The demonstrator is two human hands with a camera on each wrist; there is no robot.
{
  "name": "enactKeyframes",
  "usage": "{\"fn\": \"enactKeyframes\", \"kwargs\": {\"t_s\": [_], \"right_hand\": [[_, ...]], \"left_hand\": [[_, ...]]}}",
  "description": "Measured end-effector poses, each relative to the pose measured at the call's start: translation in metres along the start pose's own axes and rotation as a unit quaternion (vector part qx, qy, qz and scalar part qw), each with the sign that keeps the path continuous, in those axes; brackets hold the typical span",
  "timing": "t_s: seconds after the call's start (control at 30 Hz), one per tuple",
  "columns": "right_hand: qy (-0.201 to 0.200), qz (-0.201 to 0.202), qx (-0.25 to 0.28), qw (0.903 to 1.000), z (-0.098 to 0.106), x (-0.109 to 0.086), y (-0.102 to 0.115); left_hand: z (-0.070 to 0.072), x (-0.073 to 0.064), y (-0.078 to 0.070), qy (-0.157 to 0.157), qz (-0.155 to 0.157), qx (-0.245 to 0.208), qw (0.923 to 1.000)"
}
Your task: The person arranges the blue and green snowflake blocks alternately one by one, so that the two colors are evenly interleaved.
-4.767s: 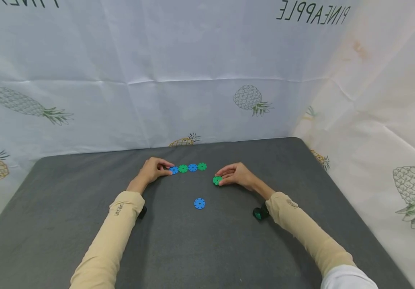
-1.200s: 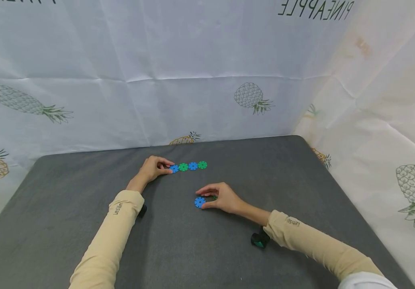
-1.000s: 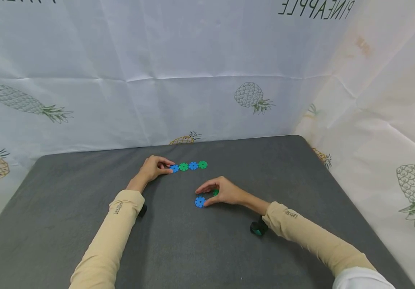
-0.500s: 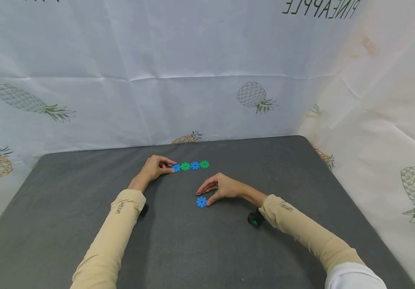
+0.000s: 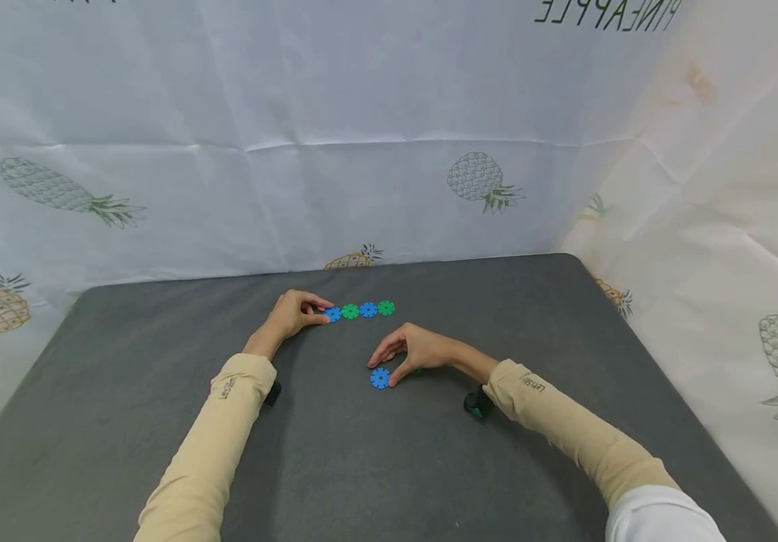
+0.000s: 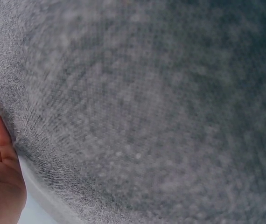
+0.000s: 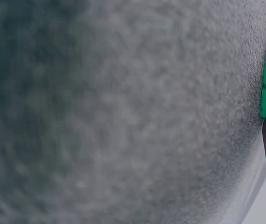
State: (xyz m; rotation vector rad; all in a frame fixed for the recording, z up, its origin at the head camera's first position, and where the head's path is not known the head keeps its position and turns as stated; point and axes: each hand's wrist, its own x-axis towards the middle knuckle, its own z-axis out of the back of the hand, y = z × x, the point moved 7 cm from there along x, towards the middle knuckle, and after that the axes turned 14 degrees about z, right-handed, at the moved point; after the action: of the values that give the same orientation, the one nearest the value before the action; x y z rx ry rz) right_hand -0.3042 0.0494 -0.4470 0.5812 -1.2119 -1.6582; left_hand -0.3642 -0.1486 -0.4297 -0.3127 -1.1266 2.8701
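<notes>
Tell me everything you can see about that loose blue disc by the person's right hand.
The blue disc is thin and round, with slots cut around its rim and a small dark mark at its center; it looks like plastic. It lies flat on the grey tabletop, nearer the person than the row of discs. The right hand arches beside it, thumb at its right edge and fingertips by its upper left; whether they grip it I can't tell.

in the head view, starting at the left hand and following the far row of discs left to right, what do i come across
left hand → first blue notched disc → first green notched disc → second blue notched disc → second green notched disc
</notes>
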Motion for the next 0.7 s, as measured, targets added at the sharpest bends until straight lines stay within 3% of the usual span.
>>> {"fn": "enactKeyframes", "kwargs": {"t_s": [0.43, 0.7], "right_hand": [[0.038, 0.005, -0.022, 0.9990, 0.001, 0.004, 0.001], [0.093, -0.008, 0.019, 0.9955, 0.002, 0.011, 0.000]], "left_hand": [[0.000, 0.000, -0.002, -0.001, -0.002, 0.004, 1.0000], [-0.001, 0.001, -0.001, 0.001, -0.011, -0.001, 0.9999]]}}
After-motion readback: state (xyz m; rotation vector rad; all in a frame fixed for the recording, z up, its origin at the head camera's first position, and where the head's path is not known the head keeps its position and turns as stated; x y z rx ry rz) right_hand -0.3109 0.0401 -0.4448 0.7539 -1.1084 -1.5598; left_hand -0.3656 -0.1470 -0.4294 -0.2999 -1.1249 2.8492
